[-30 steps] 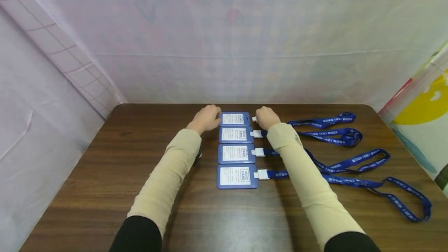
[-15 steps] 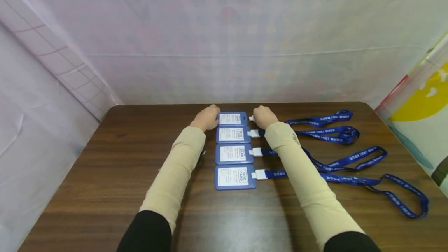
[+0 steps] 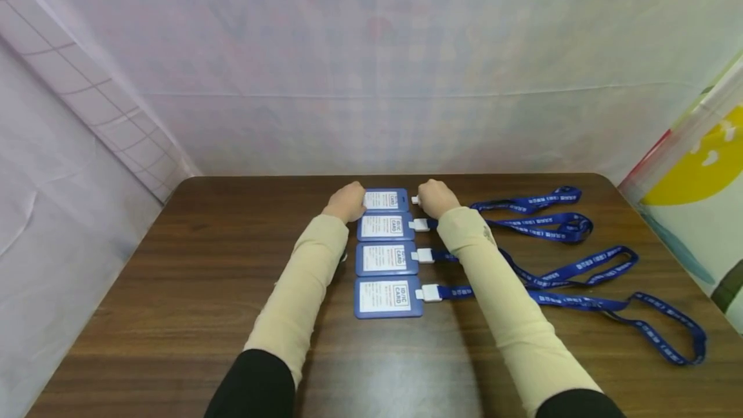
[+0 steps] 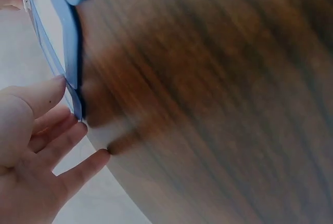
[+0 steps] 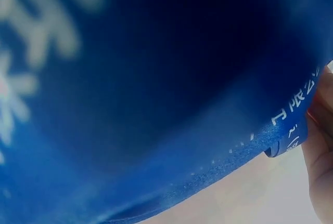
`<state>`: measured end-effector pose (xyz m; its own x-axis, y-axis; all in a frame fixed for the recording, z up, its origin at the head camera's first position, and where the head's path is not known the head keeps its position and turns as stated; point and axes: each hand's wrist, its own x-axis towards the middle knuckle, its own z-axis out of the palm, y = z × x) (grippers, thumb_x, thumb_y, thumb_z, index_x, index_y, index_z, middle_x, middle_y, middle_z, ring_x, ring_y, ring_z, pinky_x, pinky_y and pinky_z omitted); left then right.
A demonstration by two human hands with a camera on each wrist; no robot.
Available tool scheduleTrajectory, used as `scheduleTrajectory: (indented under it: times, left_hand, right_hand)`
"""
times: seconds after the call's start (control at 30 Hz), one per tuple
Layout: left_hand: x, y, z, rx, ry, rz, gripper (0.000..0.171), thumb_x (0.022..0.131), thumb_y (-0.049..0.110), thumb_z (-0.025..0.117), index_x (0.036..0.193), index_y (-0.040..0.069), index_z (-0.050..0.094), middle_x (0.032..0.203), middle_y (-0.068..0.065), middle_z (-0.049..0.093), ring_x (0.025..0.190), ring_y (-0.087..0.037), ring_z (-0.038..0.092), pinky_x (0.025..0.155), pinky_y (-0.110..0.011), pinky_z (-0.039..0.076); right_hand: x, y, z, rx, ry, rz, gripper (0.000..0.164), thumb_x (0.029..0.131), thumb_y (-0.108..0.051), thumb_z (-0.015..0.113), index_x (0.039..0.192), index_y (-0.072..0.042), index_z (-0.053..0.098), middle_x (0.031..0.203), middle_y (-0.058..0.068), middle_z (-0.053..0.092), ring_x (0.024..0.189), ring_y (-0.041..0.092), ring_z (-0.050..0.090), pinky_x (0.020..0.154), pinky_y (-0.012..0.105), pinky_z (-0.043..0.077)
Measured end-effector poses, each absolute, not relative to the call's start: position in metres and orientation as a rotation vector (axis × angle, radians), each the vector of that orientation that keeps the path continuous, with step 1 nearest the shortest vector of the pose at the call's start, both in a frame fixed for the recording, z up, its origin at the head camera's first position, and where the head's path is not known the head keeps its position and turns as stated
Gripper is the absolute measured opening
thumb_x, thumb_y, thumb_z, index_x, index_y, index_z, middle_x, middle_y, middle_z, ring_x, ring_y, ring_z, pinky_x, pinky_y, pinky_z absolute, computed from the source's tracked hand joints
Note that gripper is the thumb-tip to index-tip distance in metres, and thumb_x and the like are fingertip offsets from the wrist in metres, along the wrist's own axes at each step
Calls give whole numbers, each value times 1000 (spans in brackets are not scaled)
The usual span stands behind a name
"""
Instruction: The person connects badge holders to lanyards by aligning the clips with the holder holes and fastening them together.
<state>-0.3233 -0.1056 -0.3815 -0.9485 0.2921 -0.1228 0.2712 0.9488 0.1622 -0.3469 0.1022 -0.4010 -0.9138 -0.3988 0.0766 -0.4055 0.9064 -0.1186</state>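
Several blue ID card holders lie in a column on the table, among them the nearest holder [image 3: 387,297]. At the far end, my left hand [image 3: 346,202] pinches the left edge of the farthest card holder [image 3: 386,200]; in the left wrist view its thumb [image 4: 49,91] lies on the holder's edge. My right hand [image 3: 438,199] grips the blue lanyard [image 3: 525,204] near its white clip [image 3: 415,200]. A small gap separates that clip from the holder's slotted end. The lanyard [image 5: 156,130] fills much of the right wrist view and hides most of the right fingers.
Below lie more card holders with white clips, such as the lowest clip [image 3: 431,293]. Their blue lanyards, including a looped lanyard [image 3: 673,321], stretch right across the brown wooden table [image 3: 203,289]. A pale cloth [image 3: 360,115] hangs behind the table's far edge.
My left wrist has turned slightly and the left forearm has shifted right. The right hand stays by the clip, and the small gap looks much the same. The head view has shifted a little.
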Motion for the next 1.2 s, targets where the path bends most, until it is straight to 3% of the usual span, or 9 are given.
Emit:
scheduleTrajectory:
  times: [0.4, 1.2]
  left_hand:
    - [-324, -102, -384, 342, 2963, 230, 27, 88, 18, 59, 107, -2, 60, 123, -13, 50, 107, -26, 52, 88, -37, 45]
    - [-325, -100, -383, 301, 2961, 236, 27, 87, 17, 61, 108, 0, 60, 121, -10, 50, 105, -25, 53, 85, -36, 46]
  right_hand:
    - [-346, 104, -402, 655, -3015, 194, 15, 82, 0, 55, 72, 0, 66, 74, 13, 62, 72, 28, 60, 66, 39, 51]
    - [-341, 103, -396, 715, -2984, 195, 14, 81, 1, 56, 71, -1, 66, 74, 14, 62, 72, 31, 60, 67, 41, 51]
